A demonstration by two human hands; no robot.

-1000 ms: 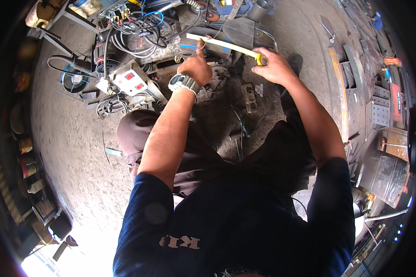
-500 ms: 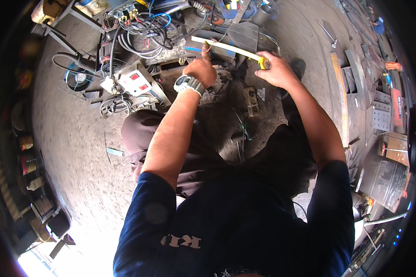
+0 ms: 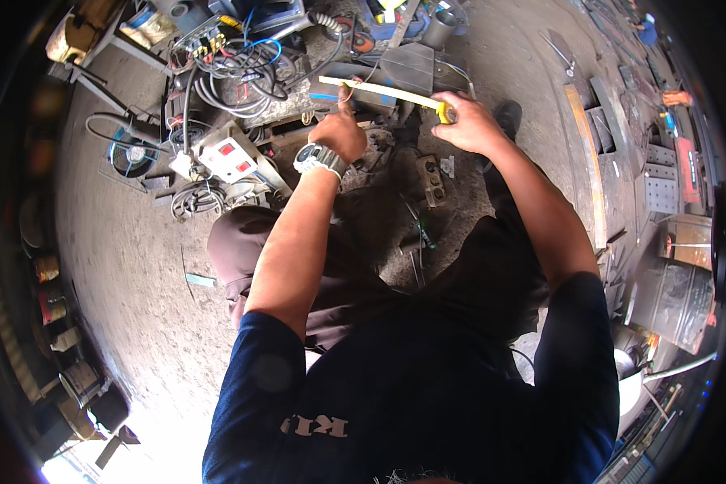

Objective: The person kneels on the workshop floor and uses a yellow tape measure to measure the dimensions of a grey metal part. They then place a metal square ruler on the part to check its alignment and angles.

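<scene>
A yellow tape measure (image 3: 444, 112) is gripped in my right hand (image 3: 469, 126), fingers wrapped round its case. Its yellow blade (image 3: 391, 90) is drawn out to the left over dark metal pieces, one with blue marks. My left hand (image 3: 341, 135), with a watch (image 3: 318, 156) at the wrist, has its index finger stretched out to the blade near the free end. The other left fingers are folded, and the thumb is hidden. Just beyond the blade lies a dark metal plate (image 3: 407, 68).
Left of my hands stands a white box with red switches (image 3: 227, 156), near coiled cables (image 3: 250, 93) and a small fan (image 3: 131, 153). A socket block (image 3: 433, 181) lies on the floor between my legs. To the right are a wooden strip (image 3: 586, 153) and a perforated metal plate (image 3: 661, 179).
The whole view has shifted slightly, so the hands and surroundings appear a little further left and lower. Both hands keep almost the same pose on the tape measure.
</scene>
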